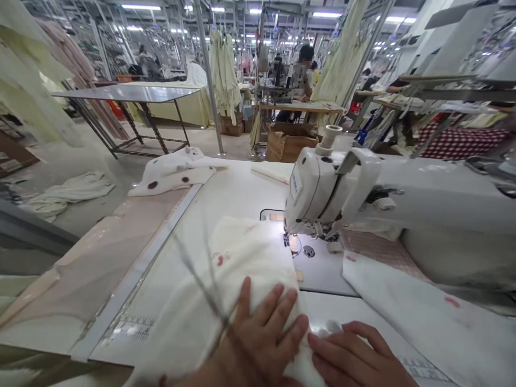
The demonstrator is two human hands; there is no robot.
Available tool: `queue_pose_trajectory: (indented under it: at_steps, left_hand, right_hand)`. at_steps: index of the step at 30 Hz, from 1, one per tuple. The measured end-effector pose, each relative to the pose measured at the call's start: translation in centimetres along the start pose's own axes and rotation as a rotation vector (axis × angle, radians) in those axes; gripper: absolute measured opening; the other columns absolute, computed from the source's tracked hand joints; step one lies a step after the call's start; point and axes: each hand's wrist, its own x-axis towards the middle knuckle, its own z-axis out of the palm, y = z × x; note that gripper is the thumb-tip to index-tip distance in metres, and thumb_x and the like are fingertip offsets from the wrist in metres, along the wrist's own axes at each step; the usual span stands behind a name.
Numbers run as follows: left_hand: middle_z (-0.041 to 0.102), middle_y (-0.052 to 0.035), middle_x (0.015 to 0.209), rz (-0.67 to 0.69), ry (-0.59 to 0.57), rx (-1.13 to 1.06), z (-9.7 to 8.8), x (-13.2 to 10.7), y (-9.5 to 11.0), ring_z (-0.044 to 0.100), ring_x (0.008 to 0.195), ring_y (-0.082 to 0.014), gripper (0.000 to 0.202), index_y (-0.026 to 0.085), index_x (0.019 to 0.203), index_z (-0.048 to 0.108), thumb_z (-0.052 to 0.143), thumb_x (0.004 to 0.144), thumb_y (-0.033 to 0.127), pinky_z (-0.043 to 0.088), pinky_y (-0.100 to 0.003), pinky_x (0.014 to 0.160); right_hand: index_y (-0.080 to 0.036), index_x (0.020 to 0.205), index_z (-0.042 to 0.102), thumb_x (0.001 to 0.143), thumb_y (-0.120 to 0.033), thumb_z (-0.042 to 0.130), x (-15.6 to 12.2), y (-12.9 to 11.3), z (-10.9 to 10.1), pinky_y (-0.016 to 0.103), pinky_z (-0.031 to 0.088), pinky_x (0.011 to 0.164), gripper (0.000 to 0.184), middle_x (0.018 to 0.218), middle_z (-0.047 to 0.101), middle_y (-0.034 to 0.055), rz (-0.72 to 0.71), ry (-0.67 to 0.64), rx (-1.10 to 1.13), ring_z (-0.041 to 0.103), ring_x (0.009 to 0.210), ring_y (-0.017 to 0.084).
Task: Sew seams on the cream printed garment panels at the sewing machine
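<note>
A cream fabric piece [242, 252] with small reddish prints lies across the white sewing table, its right edge running up to the needle area of a white sewing machine [322, 188]. My left hand [266, 328] rests flat on the fabric with its fingers spread. At the fabric's right edge my right hand [355, 352] has its fingers bent and close together, the fingertips on the cloth edge; its thumb is hidden. The machine's lamp lights the needle plate [322, 266]. Thin dark blurred strands cross the view over my left wrist.
Another printed white piece [435, 301] lies right of the needle plate. Spotted white cloth [173, 172] sits at the table's far left corner, above pinkish fabric [121, 242]. Beyond stand a metal table [133, 93], a cardboard box [288, 142], hanging garments and a person at another machine.
</note>
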Motion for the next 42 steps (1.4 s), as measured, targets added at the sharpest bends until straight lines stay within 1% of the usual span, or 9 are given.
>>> queue_pose_trajectory:
  at_steps: [5, 15, 23, 25, 27, 31, 34, 37, 42]
  left_hand:
    - [0.031, -0.0113, 0.144, -0.018, -0.189, -0.277, -0.8, 1.6, -5.1, 0.028, 0.132, -0.0299, 0.06, 0.026, 0.136, 0.034, 0.027, 0.089, 0.062, 0.007, -0.063, 0.105]
    - [0.045, -0.0136, 0.131, 0.103, -0.15, -0.236, 1.1, 5.8, -12.7, 0.04, 0.121, -0.0262, 0.054, 0.019, 0.123, 0.043, 0.04, 0.087, 0.059, 0.018, -0.05, 0.105]
    - [0.043, -0.0128, 0.135, 0.114, -0.126, -0.174, 2.5, 8.9, -17.7, 0.039, 0.122, -0.0253, 0.049, 0.018, 0.112, 0.053, 0.044, 0.085, 0.059, 0.023, -0.043, 0.104]
    - [0.039, -0.013, 0.138, 0.074, -0.154, -0.16, 2.4, 8.8, -17.4, 0.035, 0.127, -0.0253, 0.053, 0.018, 0.119, 0.05, 0.042, 0.086, 0.059, 0.021, -0.045, 0.106]
    - [0.034, -0.0156, 0.141, -0.042, -0.174, -0.136, 2.0, 7.5, -15.0, 0.028, 0.131, -0.0288, 0.062, 0.015, 0.128, 0.044, 0.036, 0.087, 0.062, 0.019, -0.051, 0.106]
    - [0.033, -0.0278, 0.138, -0.267, -0.157, -0.027, 0.5, 2.7, -5.5, 0.03, 0.127, -0.0447, 0.075, 0.007, 0.128, 0.044, 0.041, 0.081, 0.066, 0.031, -0.065, 0.091]
    - [0.059, -0.0194, 0.115, -0.246, -0.196, -0.049, -0.9, 1.4, -1.0, 0.059, 0.098, -0.0355, 0.029, 0.016, 0.103, 0.062, 0.052, 0.086, 0.037, 0.05, -0.044, 0.065]
    - [0.066, -0.0091, 0.09, -0.43, -0.221, -0.109, -1.9, 3.5, -2.5, 0.063, 0.081, -0.0251, 0.01, 0.017, 0.085, 0.062, 0.059, 0.083, 0.026, 0.051, -0.039, 0.067]
    - [0.049, -0.0169, 0.128, -0.576, -0.125, -0.007, -1.2, 5.3, -7.7, 0.042, 0.122, -0.0308, 0.03, 0.013, 0.101, 0.057, 0.062, 0.083, 0.037, 0.03, -0.057, 0.1]
  right_hand:
    - [-0.019, 0.091, 0.064, 0.094, -0.014, 0.035, 2.2, 1.4, 1.7, 0.037, 0.037, 0.083, 0.03, 0.097, 0.07, 0.0014, 0.105, 0.122, 0.076, 0.059, 0.078, 0.015]
    - [-0.019, 0.095, 0.063, 0.09, -0.017, 0.046, 5.5, 7.0, 4.2, 0.036, 0.042, 0.077, 0.018, 0.085, 0.063, 0.0053, 0.199, 0.026, 0.106, 0.056, 0.081, 0.017]
    - [-0.017, 0.1, 0.062, 0.091, -0.018, 0.044, 5.4, 8.0, 5.9, 0.029, 0.045, 0.067, 0.02, 0.079, 0.061, 0.0054, 0.252, 0.027, 0.074, 0.055, 0.073, 0.015]
    - [-0.017, 0.099, 0.062, 0.091, -0.016, 0.045, 5.7, 7.7, 5.3, 0.031, 0.045, 0.069, 0.019, 0.08, 0.061, 0.0057, 0.248, 0.032, 0.084, 0.055, 0.075, 0.016]
    - [-0.017, 0.099, 0.061, 0.09, -0.015, 0.045, 6.0, 6.8, 4.0, 0.033, 0.044, 0.071, 0.018, 0.082, 0.061, 0.0057, 0.226, 0.044, 0.099, 0.054, 0.077, 0.016]
    - [-0.016, 0.099, 0.059, 0.089, -0.015, 0.046, 5.5, 3.1, 1.7, 0.031, 0.039, 0.066, 0.017, 0.074, 0.059, 0.003, 0.198, 0.059, 0.18, 0.051, 0.07, 0.016]
    - [-0.018, 0.088, 0.06, 0.09, -0.018, 0.046, 3.7, -0.1, 1.6, 0.03, 0.036, 0.063, 0.014, 0.067, 0.055, 0.0011, 0.181, 0.01, 0.236, 0.047, 0.064, 0.014]
    - [-0.021, 0.087, 0.06, 0.088, -0.019, 0.048, 1.9, -2.2, 1.9, 0.029, 0.036, 0.062, 0.012, 0.068, 0.053, 0.0012, 0.206, -0.038, 0.269, 0.047, 0.065, 0.015]
    - [-0.023, 0.091, 0.06, 0.088, -0.017, 0.048, 0.9, -3.6, 1.3, 0.028, 0.037, 0.061, 0.014, 0.07, 0.053, 0.0015, 0.239, -0.066, 0.292, 0.048, 0.066, 0.015]
